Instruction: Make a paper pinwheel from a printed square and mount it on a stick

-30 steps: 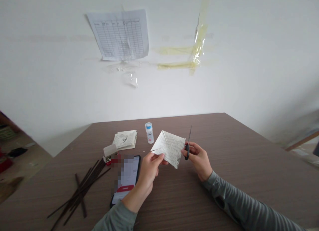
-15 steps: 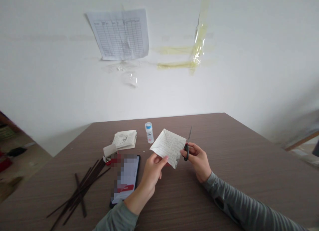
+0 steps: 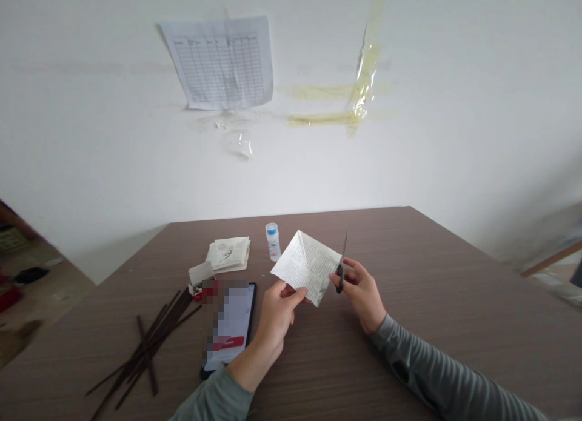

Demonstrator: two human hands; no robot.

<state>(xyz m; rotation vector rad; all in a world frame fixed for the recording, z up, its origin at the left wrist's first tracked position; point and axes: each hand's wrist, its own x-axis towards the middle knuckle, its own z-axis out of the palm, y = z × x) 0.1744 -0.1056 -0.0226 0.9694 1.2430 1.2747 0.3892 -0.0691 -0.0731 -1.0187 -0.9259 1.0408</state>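
Brown wood-grain worktop [image 3: 400,348] below a white wall [image 3: 409,166]: a folded square of printed paper [image 3: 307,266] is held up over it, in front of a small bottle [image 3: 273,241]. Left hand [image 3: 277,315] pinches the paper's lower edge between thumb and fingers; right hand [image 3: 362,295] curls around black scissors [image 3: 341,275], points upward, at the paper's right corner

Nothing is legible: print on the folded paper [image 3: 309,266], wall chart [image 3: 220,63] and bottle [image 3: 273,242] is too small; the phone [image 3: 231,330] is pixelated.
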